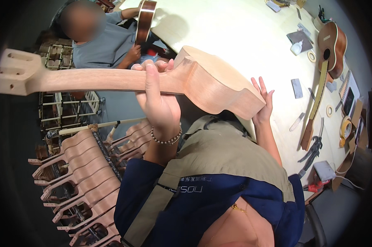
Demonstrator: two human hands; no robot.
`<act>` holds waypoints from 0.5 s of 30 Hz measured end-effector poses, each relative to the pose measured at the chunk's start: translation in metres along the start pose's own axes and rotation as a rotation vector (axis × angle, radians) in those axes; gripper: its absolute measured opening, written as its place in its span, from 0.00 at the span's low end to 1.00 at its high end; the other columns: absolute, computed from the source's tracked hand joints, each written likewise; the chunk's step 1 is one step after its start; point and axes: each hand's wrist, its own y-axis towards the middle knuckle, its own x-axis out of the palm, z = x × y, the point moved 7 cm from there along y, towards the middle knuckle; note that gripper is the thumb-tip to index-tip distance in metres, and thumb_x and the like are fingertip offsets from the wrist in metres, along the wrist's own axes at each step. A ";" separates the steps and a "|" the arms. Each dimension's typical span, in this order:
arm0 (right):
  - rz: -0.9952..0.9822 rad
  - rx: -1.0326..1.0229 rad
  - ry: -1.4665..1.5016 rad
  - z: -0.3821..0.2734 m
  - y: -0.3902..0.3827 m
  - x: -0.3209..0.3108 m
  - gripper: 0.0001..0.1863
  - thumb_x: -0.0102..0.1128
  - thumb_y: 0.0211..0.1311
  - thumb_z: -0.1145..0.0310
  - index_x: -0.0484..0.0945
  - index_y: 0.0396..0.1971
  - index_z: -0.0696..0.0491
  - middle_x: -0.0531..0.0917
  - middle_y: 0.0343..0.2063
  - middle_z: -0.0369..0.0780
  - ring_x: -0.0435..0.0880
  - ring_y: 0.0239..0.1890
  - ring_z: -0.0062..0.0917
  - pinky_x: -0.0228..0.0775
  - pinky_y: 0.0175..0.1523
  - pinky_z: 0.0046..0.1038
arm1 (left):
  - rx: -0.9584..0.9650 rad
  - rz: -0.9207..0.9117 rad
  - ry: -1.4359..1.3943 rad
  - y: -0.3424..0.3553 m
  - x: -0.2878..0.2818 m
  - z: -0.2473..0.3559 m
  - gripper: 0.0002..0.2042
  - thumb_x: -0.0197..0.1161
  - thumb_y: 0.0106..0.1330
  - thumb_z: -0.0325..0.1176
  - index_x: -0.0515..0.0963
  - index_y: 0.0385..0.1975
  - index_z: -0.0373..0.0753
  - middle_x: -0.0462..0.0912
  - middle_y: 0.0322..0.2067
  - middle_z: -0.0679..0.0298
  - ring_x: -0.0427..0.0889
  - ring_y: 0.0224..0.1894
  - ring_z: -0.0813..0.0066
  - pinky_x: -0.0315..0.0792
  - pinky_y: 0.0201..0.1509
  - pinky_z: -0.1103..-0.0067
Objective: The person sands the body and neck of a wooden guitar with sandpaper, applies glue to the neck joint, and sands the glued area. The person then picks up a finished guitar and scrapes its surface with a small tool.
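My left hand (160, 101) is gripping bare ukulele (223, 84) by neck (91, 80); right hand (266, 109) lying open against its end. Loose grip might be letting it bump bench (227, 37).

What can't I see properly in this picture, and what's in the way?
All in the head view:
Pale wooden instrument: its far side is hidden, turned away from the camera.
Left hand: parts of its fingers are hidden behind the neck.
Right hand: the instrument's end covers part of it.
Racked instruments: the lowest are cut off by the lower edge.
Bracelet: bead details are too small.
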 end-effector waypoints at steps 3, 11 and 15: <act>0.084 0.107 -0.016 0.010 0.005 0.004 0.40 0.21 0.64 0.39 0.53 0.61 0.58 0.59 0.60 0.50 0.61 0.61 0.35 0.55 0.62 0.33 | 0.112 -0.155 0.167 0.000 -0.006 0.002 0.11 0.47 0.65 0.25 0.61 0.46 0.37 0.66 0.36 0.62 0.70 0.44 0.70 0.65 0.56 0.67; 0.077 0.240 -0.099 0.026 0.021 0.026 0.41 0.21 0.63 0.38 0.60 0.57 0.61 0.65 0.56 0.51 0.66 0.57 0.35 0.59 0.61 0.33 | 0.161 -0.202 0.365 0.018 -0.036 0.003 0.27 0.44 0.65 0.27 0.39 0.59 0.34 0.66 0.49 0.44 0.69 0.53 0.56 0.57 0.61 0.64; 0.109 0.265 -0.115 0.027 0.020 0.037 0.40 0.21 0.64 0.39 0.61 0.57 0.61 0.66 0.54 0.50 0.68 0.56 0.34 0.61 0.59 0.33 | 0.196 -0.201 0.462 0.027 -0.046 0.002 0.22 0.39 0.66 0.34 0.46 0.58 0.38 0.67 0.49 0.40 0.70 0.52 0.59 0.63 0.57 0.70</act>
